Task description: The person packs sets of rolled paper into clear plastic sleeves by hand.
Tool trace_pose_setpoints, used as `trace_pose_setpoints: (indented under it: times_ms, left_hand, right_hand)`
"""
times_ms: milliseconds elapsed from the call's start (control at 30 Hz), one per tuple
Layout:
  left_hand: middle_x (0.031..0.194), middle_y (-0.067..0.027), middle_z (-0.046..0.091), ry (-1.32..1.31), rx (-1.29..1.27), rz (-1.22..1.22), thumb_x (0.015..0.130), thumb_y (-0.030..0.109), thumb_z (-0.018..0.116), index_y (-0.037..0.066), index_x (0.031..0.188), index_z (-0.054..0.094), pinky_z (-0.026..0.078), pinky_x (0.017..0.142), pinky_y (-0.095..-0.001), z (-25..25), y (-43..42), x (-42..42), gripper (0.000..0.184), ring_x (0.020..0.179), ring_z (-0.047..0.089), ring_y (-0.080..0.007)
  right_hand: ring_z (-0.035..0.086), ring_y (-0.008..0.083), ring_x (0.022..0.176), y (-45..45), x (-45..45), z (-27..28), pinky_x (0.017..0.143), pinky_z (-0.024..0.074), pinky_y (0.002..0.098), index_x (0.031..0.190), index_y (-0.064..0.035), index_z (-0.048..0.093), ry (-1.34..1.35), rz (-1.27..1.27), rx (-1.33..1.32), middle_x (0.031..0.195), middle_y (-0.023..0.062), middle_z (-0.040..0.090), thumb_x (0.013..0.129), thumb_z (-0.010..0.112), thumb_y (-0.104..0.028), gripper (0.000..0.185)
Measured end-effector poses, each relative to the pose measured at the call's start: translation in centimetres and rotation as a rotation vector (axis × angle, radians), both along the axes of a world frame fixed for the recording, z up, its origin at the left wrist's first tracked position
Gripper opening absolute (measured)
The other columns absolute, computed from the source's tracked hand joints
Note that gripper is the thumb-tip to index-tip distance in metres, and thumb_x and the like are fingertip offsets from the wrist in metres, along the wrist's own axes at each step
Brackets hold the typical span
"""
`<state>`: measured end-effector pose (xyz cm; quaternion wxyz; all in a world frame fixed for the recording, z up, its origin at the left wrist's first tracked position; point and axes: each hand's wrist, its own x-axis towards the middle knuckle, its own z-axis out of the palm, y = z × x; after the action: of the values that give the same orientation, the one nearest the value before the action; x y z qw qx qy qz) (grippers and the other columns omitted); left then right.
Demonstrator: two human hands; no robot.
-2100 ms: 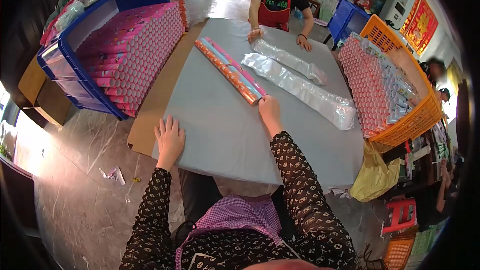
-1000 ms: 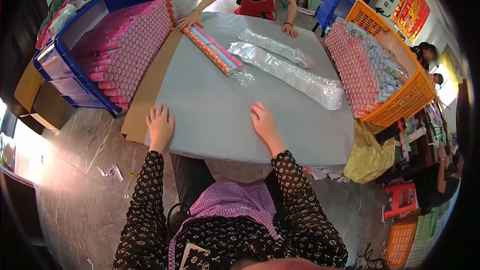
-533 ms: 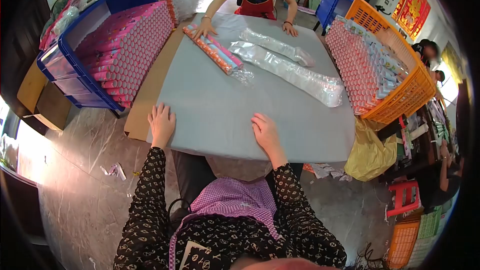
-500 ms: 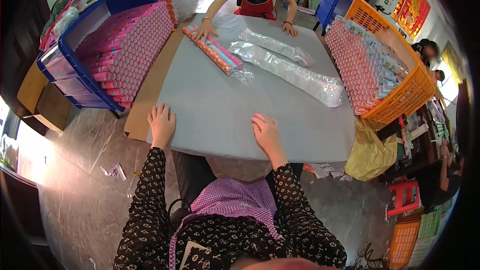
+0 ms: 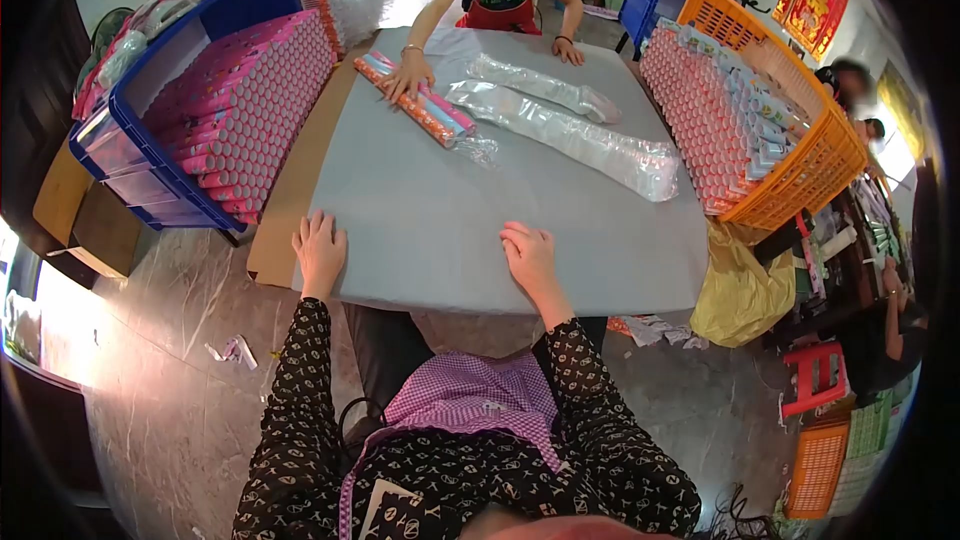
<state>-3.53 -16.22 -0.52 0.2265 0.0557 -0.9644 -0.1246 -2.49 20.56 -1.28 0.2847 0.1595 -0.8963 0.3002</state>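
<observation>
While a co-worker's bare hand [image 5: 410, 75] lies on them, glossy orange, blue and pink printed rolls [image 5: 440, 124] sit far left on the grey-covered desk [image 5: 430, 220]

Rolls side by side, slanted; crinkled clear plastic film [image 5: 478, 148] bunched at near end. Probably light, stiff lengthwise, slippery where filmed, may dent if squeezed. Best hold: around the whole bundle mid-length, or 1 hand near each end; gripping only loose film could let rolls slide. Wearer's bare left hand [image 5: 320, 248] flat near desk's left edge, fingers spread, gripping nothing. Wearer's bare right hand [image 5: 530, 252] on desk, fingers loosely bent, nothing visible in it; unclear if fully closed. 2 long clear plastic packs [image 5: 568, 131] right of rolls, likely floppy, slick.
</observation>
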Motion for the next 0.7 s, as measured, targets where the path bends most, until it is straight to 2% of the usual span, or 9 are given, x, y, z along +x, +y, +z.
trace_pose_setpoints:
  times_ms: [267, 333, 400, 700]
  left_hand:
    - [0.133, -0.0122, 0.050, 0.001, -0.010, -0.007, 0.087, 0.026, 0.054, 0.005, 0.118, 0.057, 0.024, 0.106, -0.0486, -0.20, -0.23, -0.02, 0.038, 0.128, 0.038, -0.0368]
    - [0.133, -0.0128, 0.049, 0.023, 0.014, -0.025, 0.087, 0.025, 0.052, 0.005, 0.116, 0.058, 0.025, 0.105, -0.0543, -0.42, -0.32, -0.15, 0.036, 0.127, 0.038, -0.0391]
    - [0.133, -0.0130, 0.049, 0.019, 0.012, -0.024, 0.087, 0.025, 0.052, 0.005, 0.117, 0.057, 0.025, 0.105, -0.0544, -0.30, -0.24, -0.04, 0.036, 0.127, 0.038, -0.0393]
    - [0.134, -0.0135, 0.049, 0.022, -0.001, -0.020, 0.086, 0.025, 0.053, 0.005, 0.117, 0.057, 0.026, 0.104, -0.0545, -0.53, -0.35, -0.24, 0.037, 0.126, 0.039, -0.0401]
  right_hand:
    - [0.058, 0.0182, 0.100, -0.09, 0.09, 0.10, 0.092, 0.0371, 0.0396, 0.090, -0.0081, 0.066, 0.005, -0.004, -0.012, 0.103, 0.0020, 0.064, 0.083, 0.060, -0.012, 0.010]
    - [0.058, 0.0180, 0.100, -0.10, 0.13, 0.22, 0.092, 0.0372, 0.0397, 0.090, -0.0082, 0.066, 0.005, -0.006, -0.018, 0.103, 0.0020, 0.064, 0.083, 0.060, -0.013, 0.010]
    - [0.057, 0.0198, 0.104, -0.06, 0.14, 0.15, 0.095, 0.0353, 0.0390, 0.091, -0.0070, 0.066, -0.052, -0.002, -0.033, 0.105, 0.0033, 0.065, 0.085, 0.058, -0.014, 0.012]
    - [0.058, 0.0207, 0.103, -0.08, 0.16, 0.25, 0.095, 0.0354, 0.0386, 0.091, -0.0066, 0.067, -0.069, -0.007, -0.034, 0.106, 0.0038, 0.065, 0.085, 0.058, -0.013, 0.012]
